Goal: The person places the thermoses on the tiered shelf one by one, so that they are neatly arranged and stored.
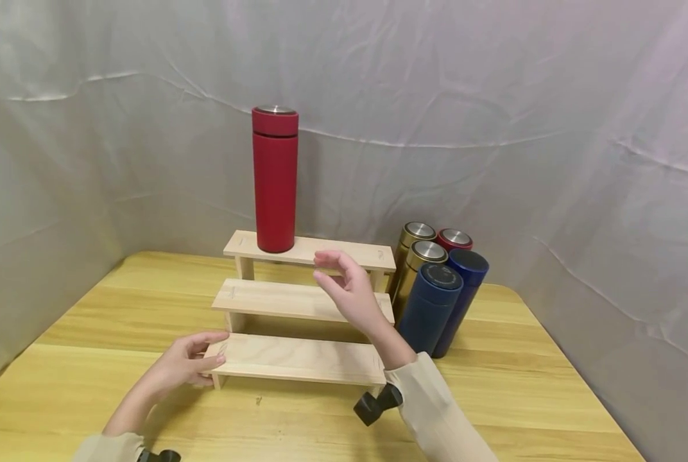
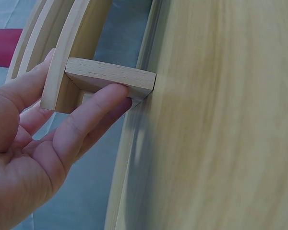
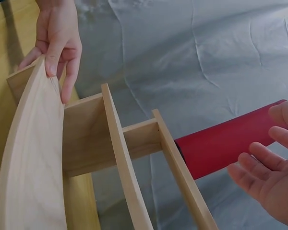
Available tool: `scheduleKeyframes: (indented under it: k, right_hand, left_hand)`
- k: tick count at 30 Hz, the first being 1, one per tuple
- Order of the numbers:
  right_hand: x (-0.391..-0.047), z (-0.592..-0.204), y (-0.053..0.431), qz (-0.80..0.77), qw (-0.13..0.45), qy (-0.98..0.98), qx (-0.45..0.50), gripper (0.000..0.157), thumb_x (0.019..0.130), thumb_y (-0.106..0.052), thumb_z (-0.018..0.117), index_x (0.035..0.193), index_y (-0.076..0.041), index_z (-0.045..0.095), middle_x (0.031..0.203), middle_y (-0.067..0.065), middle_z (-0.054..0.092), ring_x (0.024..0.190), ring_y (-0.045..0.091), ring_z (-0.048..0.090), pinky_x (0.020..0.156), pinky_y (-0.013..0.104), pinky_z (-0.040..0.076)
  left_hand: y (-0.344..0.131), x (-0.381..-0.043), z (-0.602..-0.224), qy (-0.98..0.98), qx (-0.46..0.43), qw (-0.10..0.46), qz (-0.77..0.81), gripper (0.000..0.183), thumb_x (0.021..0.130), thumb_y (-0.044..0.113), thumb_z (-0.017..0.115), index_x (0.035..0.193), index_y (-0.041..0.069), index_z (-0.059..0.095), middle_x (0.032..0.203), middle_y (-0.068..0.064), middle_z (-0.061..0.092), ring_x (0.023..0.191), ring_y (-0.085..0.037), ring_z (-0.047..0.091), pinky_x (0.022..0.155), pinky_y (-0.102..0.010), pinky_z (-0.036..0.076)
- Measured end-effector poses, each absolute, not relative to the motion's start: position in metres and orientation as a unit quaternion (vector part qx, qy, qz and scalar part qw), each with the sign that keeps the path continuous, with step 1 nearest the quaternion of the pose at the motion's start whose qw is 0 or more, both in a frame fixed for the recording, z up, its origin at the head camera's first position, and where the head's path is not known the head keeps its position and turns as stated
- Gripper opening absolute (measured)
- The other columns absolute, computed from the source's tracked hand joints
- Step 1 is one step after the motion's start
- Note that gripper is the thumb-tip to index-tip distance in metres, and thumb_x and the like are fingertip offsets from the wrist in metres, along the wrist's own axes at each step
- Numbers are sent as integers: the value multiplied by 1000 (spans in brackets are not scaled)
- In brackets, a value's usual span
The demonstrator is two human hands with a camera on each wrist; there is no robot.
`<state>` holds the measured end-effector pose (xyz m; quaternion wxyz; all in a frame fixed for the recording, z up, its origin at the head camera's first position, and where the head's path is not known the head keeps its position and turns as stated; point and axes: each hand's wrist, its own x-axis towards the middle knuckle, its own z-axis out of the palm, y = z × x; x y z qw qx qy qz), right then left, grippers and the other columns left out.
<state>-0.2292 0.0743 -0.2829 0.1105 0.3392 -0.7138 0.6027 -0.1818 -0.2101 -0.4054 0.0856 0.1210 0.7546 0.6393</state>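
Note:
A three-tier wooden step shelf [image 1: 303, 360] stands on the table. My left hand [image 1: 185, 360] grips the left end of its lowest step; in the left wrist view, fingers [image 2: 93, 112] lie against the end support. A tall red thermos bottle [image 1: 276, 186] with a steel-topped lid stands upright on the left part of the top step. My right hand [image 1: 352, 292] is raised in front of the top step, fingers loosely bent, holding nothing. In the right wrist view, that hand [image 3: 273, 177] is apart from the red thermos bottle [image 3: 221, 141].
Several more thermos bottles cluster at the shelf's right end: two blue [image 1: 430, 308], two gold [image 1: 427, 253] and a red one [image 1: 455, 239]. A grey cloth [image 1: 494, 115] hangs behind the wood-grain table [image 1: 494, 398].

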Motion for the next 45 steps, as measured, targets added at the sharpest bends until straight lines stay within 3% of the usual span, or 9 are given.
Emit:
scheduleKeyframes:
  k: [7, 14, 22, 32, 45]
  right_hand:
    - [-220, -291, 87, 594, 94, -736, 310, 25, 86, -1, 57, 110, 4, 54, 98, 16, 59, 94, 24, 55, 75, 28, 49]
    - [-209, -296, 99, 613, 61, -733, 290, 24, 85, 0, 58, 107, 5, 54, 96, 23, 58, 86, 20, 57, 70, 26, 51]
    - [-198, -306, 114, 610, 37, -738, 286, 25, 84, -2, 60, 107, 5, 55, 94, 19, 60, 84, 16, 57, 71, 25, 51]
    - [-186, -316, 136, 618, 64, -720, 308, 24, 83, 1, 61, 104, 8, 55, 91, 21, 58, 81, 16, 59, 69, 29, 53]
    - [-172, -316, 157, 621, 108, -695, 346, 20, 81, 8, 58, 100, 11, 53, 88, 22, 59, 82, 15, 59, 71, 23, 52]
  left_hand:
    - [-210, -181, -406, 756, 121, 85, 637, 57, 85, 11, 61, 128, -13, 33, 120, -34, 36, 90, -25, 53, 68, -42, 53]
    - [-210, -181, -405, 754, 126, 84, 639, 57, 85, 10, 61, 128, -14, 33, 117, -35, 39, 91, -25, 53, 68, -42, 53]
    - [-210, -181, -405, 753, 130, 84, 640, 57, 85, 10, 61, 128, -14, 33, 121, -37, 34, 91, -25, 53, 68, -42, 53]
    - [-210, -181, -406, 753, 129, 85, 640, 57, 85, 10, 61, 128, -14, 32, 122, -37, 33, 94, -27, 52, 69, -43, 53]
    - [-210, -180, -406, 755, 128, 84, 637, 57, 85, 11, 61, 128, -14, 32, 124, -38, 31, 94, -28, 52, 69, -42, 53]
